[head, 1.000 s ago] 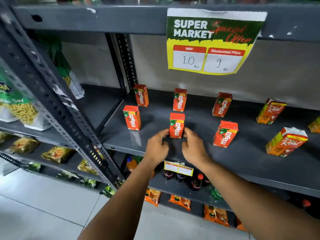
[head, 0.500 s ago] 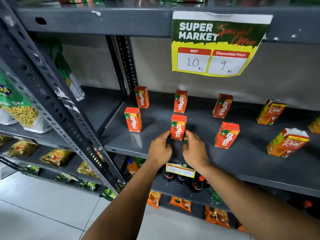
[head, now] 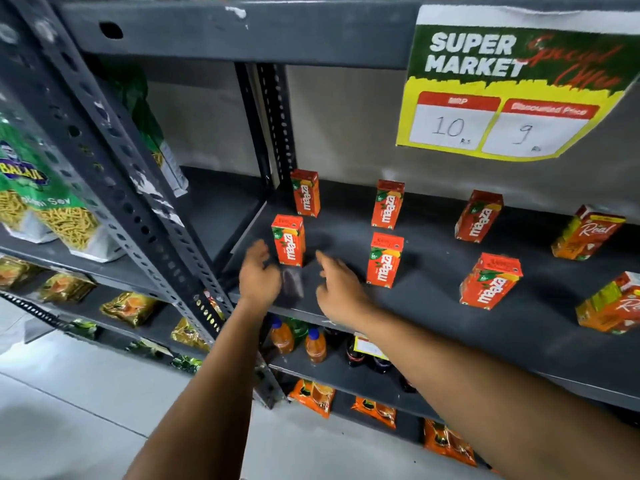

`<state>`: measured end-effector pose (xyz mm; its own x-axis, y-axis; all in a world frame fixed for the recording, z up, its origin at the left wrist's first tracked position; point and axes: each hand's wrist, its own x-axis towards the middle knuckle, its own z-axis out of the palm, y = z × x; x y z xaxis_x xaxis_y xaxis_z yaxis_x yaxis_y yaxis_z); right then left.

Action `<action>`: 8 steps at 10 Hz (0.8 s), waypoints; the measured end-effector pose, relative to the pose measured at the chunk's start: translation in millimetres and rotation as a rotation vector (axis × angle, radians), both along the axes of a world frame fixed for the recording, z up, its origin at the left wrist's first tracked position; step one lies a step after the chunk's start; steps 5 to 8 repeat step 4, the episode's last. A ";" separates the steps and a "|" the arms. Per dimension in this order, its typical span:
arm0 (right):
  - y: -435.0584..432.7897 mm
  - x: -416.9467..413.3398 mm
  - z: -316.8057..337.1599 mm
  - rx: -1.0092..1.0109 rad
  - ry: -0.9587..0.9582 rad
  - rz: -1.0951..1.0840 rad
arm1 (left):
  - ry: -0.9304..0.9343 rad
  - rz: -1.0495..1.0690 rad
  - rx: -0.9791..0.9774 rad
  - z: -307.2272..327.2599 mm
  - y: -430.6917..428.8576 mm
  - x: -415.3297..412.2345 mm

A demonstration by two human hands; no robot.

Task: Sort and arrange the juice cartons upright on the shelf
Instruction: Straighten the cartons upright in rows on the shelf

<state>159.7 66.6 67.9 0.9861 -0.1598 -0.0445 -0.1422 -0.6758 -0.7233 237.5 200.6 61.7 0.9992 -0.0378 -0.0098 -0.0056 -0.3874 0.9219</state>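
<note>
Several orange Maaza juice cartons stand upright on the grey shelf [head: 433, 327]. The front-left carton [head: 288, 240] stands between my two hands. My left hand [head: 258, 271] is open just left of it, fingers apart, blurred. My right hand [head: 337, 280] is open to its right, not touching it. The front-middle carton [head: 385, 259] stands free, right of my right hand. Back-row cartons [head: 305, 192] [head: 388, 204] [head: 479, 215] are upright. Another Maaza carton [head: 491, 280] leans at the front right. Real cartons [head: 588, 232] [head: 613, 306] sit tilted at the far right.
A perforated steel upright [head: 138, 202] slants just left of my left arm. A price sign [head: 512, 88] hangs from the shelf above. Snack bags [head: 45, 202] fill the left rack. Bottles [head: 298, 341] and orange packets [head: 311, 396] sit on the lower shelves.
Both hands let go of the front-middle carton and moved left to either side of the front-left carton. The camera shifted left and closer.
</note>
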 end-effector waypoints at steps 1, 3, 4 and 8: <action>14.3 19.8 5.7 0.010 0.055 -0.052 | 0.026 -0.050 -0.046 -1.0 5.0 5.9; 28.0 16.0 -2.3 -0.133 -0.019 -0.074 | -0.035 -0.208 -0.021 -5.8 7.8 7.9; 30.7 8.4 0.7 -0.126 -0.060 -0.052 | -0.054 -0.240 -0.045 -5.9 8.3 5.8; 30.7 8.4 0.7 -0.126 -0.060 -0.052 | -0.054 -0.240 -0.045 -5.9 8.3 5.8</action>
